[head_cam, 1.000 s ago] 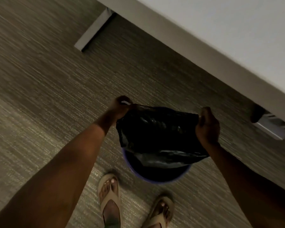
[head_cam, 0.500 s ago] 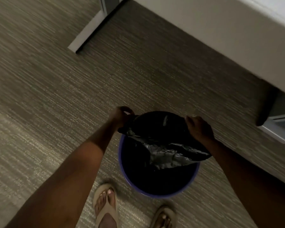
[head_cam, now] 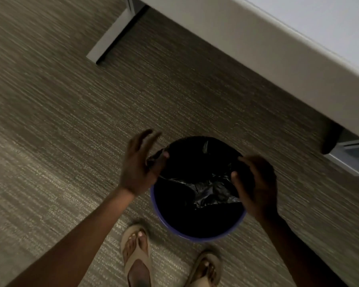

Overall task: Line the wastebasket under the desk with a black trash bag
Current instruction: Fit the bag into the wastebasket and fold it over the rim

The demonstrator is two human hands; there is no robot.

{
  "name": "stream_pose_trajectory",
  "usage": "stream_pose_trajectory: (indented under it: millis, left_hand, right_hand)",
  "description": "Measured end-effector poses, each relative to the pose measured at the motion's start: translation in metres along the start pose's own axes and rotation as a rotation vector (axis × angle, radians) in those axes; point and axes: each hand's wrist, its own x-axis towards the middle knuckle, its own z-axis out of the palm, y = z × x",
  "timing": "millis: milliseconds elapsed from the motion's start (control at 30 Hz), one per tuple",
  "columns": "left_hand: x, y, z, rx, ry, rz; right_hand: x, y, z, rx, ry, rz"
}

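A round wastebasket with a blue-purple rim (head_cam: 195, 238) stands on the carpet in front of the desk. A black trash bag (head_cam: 205, 191) lies crumpled inside it, and its far edge is stretched over the far part of the rim. My left hand (head_cam: 138, 164) is at the left rim with its fingers spread and blurred. Its thumb touches a bunched bit of the bag. My right hand (head_cam: 257, 183) is at the right rim, thumb and fingers pinched on the bag's edge.
The white desk (head_cam: 257, 48) runs across the upper right. One metal foot (head_cam: 112, 38) lies at the upper left and another (head_cam: 346, 160) at the right. My feet in tan sandals (head_cam: 136, 251) stand just in front of the basket on grey carpet.
The bag has come down from above the basket into it, with its far edge now over the rim. My left hand has opened its fingers. The view has shifted closer.
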Motion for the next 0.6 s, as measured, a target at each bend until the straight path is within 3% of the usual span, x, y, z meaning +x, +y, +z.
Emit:
stream_pose_trajectory:
  millis: [67, 133, 200, 367, 467, 600]
  left_hand:
    - [-0.012, 0.03, -0.002, 0.166, -0.17, 0.263]
    - [-0.031, 0.045, 0.002, 0.343, -0.401, 0.348]
    - [-0.048, 0.043, 0.001, 0.463, -0.494, 0.419]
    - [-0.094, 0.024, -0.014, 0.601, -0.62, 0.397]
    - [-0.129, 0.002, -0.011, 0.526, -0.605, 0.342]
    - [-0.152, -0.023, 0.002, 0.543, -0.591, 0.443]
  right_hand:
    - [-0.024, -0.006, -0.001, 0.003, -0.106, -0.049]
    - [-0.047, -0.005, -0.001, -0.014, -0.195, -0.013]
    - [-0.065, -0.002, -0.003, -0.061, -0.205, -0.022]
    - [-0.107, 0.006, -0.022, -0.072, -0.286, -0.073]
    - [-0.14, 0.016, -0.026, -0.149, -0.368, -0.134]
    - [-0.168, 0.03, -0.015, -0.235, -0.445, -0.246]
